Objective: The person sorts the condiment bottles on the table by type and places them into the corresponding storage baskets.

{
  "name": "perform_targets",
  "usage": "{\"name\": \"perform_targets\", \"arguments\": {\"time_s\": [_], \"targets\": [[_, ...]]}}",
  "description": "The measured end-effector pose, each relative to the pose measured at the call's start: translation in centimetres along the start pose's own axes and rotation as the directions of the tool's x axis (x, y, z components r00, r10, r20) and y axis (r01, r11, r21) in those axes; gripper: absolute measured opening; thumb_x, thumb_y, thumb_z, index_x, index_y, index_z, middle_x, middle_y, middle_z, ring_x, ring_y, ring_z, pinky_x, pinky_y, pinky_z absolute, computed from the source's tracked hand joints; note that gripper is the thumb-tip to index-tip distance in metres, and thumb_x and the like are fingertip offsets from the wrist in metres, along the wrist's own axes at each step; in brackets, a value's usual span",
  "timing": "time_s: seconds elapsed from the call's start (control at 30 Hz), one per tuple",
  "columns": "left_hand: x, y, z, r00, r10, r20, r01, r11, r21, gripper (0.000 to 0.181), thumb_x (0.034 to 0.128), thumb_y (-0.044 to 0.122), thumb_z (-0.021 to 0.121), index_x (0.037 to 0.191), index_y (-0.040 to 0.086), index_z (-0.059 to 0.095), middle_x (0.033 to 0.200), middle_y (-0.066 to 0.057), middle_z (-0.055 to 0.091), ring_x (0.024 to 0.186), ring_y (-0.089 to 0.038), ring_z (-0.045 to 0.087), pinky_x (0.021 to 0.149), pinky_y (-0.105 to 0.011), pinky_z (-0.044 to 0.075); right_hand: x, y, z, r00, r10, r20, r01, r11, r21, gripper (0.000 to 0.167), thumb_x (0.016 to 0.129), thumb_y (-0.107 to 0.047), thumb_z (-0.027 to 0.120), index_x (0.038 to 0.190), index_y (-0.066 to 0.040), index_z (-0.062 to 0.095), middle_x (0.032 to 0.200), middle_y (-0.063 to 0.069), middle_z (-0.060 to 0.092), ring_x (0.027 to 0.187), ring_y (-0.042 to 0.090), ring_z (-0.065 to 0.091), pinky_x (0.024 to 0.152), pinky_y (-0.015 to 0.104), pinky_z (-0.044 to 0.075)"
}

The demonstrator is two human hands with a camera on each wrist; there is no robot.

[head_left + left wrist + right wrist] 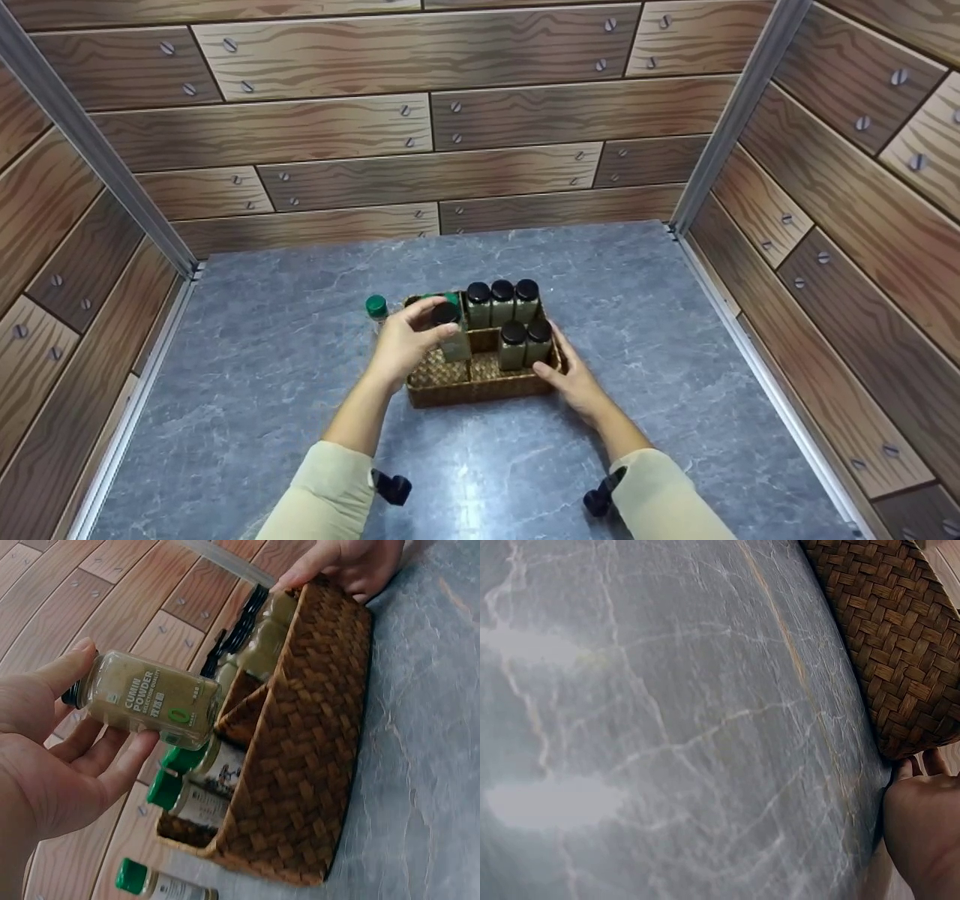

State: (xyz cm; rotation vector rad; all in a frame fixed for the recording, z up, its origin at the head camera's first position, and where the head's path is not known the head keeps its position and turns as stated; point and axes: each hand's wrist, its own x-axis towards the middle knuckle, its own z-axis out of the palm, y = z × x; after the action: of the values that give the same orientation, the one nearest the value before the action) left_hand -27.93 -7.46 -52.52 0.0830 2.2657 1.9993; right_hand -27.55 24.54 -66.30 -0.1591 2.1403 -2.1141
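Note:
My left hand [403,347] holds a square glass jar of cumin powder [154,699] by its black cap, thumb and fingers around the top. The jar hangs over the left front compartment of a brown woven basket [480,393]. At the basket's right end, my right hand [577,381] grips the wall, thumb by the front rim and fingers along the outer side. Two black-capped jars [513,351] stand in the right front compartment, three more [502,300] behind them. Green-capped bottles [201,802] sit in the left back compartment, partly hidden by my left hand in the head view.
Outside the basket, near its back left corner, stands a single green-capped bottle [376,306]. The grey marbled tabletop [285,300] is bordered by wood-patterned walls [375,127] at the back and both sides, with metal rails [780,397] along the side edges.

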Motion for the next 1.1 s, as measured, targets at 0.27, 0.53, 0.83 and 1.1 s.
{"name": "perform_targets", "arguments": {"time_s": [0.27, 0.53, 0.83, 1.1], "targets": [[0.8, 0.2, 2.0, 0.999, 0.023, 0.028, -0.025, 0.998, 0.065, 0.056, 0.0929, 0.021, 0.087, 0.145, 0.014, 0.069, 0.146, -0.012, 0.071, 0.119, -0.022, 0.073, 0.088, -0.037, 0.064, -0.1, -0.1, -0.1, 1.0, -0.001, 0.001, 0.001, 1.0, -0.008, 0.091, 0.104, -0.01, 0.072, 0.176, -0.026, 0.019, 0.183, 0.011, 0.017, 0.169, 0.035, 0.015, 0.138, 0.051, 0.012], [1.6, 0.0, 3.7, 1.0, 0.019, 0.022, -0.022, 0.988, 0.15, 0.055, 0.0915, 0.028, 0.089, 0.143, 0.02, 0.071, 0.151, -0.01, 0.068, 0.137, -0.03, 0.066, 0.104, -0.041, 0.062, -0.1, 0.0, -0.1, 1.0, 0.009, -0.001, -0.009, 1.0, -0.004, 0.09, 0.104, -0.01, 0.072, 0.175, -0.027, 0.02, 0.183, 0.01, 0.018, 0.168, 0.033, 0.017, 0.138, 0.05, 0.015], [2.4, -1.3, 4.8, 0.997, 0.068, 0.022, -0.072, 0.97, 0.234, 0.053, 0.09, 0.024, 0.091, 0.139, 0.014, 0.074, 0.143, -0.012, 0.073, 0.123, -0.031, 0.073, 0.1, -0.041, 0.062, 0.0, 0.1, 0.0, 1.0, 0.02, -0.012, -0.02, 0.999, -0.043, 0.092, 0.103, -0.01, 0.072, 0.176, -0.02, 0.017, 0.183, 0.016, 0.015, 0.169, 0.04, 0.017, 0.138, 0.053, 0.015], [3.0, -2.4, 5.1, 0.996, 0.088, 0.0, -0.083, 0.937, 0.341, 0.054, 0.0885, 0.024, 0.092, 0.138, 0.012, 0.074, 0.14, -0.011, 0.075, 0.122, -0.033, 0.073, 0.105, -0.048, 0.059, 0.0, 0.0, 0.1, 1.0, 0.014, -0.011, -0.014, 1.0, -0.017, 0.092, 0.103, -0.008, 0.072, 0.176, -0.021, 0.017, 0.183, 0.015, 0.017, 0.168, 0.039, 0.019, 0.138, 0.052, 0.015]]}}
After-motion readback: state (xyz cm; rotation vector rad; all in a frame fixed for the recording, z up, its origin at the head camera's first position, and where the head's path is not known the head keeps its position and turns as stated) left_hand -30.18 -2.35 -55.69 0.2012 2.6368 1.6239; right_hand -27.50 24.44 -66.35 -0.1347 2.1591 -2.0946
